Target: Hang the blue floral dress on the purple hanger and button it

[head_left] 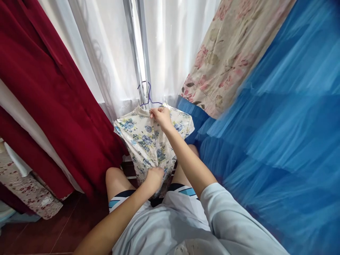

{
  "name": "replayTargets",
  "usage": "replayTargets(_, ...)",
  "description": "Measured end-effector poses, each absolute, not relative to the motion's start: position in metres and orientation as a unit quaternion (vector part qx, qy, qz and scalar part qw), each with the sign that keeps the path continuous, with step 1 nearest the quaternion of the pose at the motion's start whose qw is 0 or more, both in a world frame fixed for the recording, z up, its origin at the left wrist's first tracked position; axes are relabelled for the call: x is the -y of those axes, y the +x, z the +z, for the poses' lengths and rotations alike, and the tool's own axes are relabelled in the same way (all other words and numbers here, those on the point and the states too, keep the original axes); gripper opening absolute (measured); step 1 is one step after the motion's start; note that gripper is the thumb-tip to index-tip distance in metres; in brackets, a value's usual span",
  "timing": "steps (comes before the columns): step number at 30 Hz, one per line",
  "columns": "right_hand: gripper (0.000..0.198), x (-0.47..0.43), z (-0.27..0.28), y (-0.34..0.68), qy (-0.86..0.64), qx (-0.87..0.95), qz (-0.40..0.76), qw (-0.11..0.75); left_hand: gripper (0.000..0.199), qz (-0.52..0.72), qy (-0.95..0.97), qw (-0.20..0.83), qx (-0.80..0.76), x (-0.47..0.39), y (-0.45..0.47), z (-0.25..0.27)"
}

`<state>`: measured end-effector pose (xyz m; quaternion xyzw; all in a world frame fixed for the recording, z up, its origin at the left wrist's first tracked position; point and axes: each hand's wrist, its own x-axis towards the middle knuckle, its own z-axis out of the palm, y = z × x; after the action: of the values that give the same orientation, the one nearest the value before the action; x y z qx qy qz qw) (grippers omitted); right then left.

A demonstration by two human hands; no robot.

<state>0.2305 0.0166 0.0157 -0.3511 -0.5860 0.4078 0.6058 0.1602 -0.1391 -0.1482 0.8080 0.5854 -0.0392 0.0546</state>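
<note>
Floral shirt [146,140], spread between both hands, sits on a thin purple hanger [149,96] just beyond the right hand [162,116]. Right fingertips pinch the neckline; the left hand [155,174], apart and nearer, grips lower cloth. Tension creased fabric evenly; avoid tugging. Rightward: layered blue tulle [265,141].

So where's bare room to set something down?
Lower left: the red floor tiles, bordered by red fabric, flowered fabric and your left forearm. Crowded: the right, with blue ruffles, and the middle, where your left hand and right hand hold the floral top.
</note>
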Motion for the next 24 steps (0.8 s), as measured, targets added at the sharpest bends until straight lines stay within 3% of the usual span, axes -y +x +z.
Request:
replayTargets(5,0.023,0.001,0.019,0.231,-0.313,0.601,0.431,0.596,0.018,-0.007,0.795,0.053,-0.604,0.138,0.139,-0.146)
replayTargets(6,0.023,0.006,0.019,0.232,-0.304,0.606,0.435,0.592,0.023,0.017,0.789,0.047,-0.612,0.133,0.132,-0.137)
replayTargets(8,0.023,0.015,0.019,0.235,-0.295,0.616,0.437,0.585,0.035,0.123,0.772,0.029,-0.623,0.119,0.117,-0.105)
replayTargets(12,0.022,0.022,0.02,0.24,-0.283,0.639,0.392,0.598,0.035,0.464,0.717,-0.053,-0.517,0.08,0.096,-0.019)
replayTargets(16,0.024,0.019,0.018,0.247,-0.279,0.655,0.371,0.596,0.028,0.472,0.764,-0.081,-0.434,0.046,0.094,0.032)
replayTargets(19,0.025,0.011,0.012,0.248,-0.287,0.666,0.338,0.6,0.026,0.466,0.774,-0.099,-0.417,0.035,0.102,0.038)
replayTargets(24,0.022,0.0,-0.02,0.249,-0.382,0.694,0.2,0.577,0.029,0.574,0.696,-0.078,-0.424,0.015,0.089,0.048)
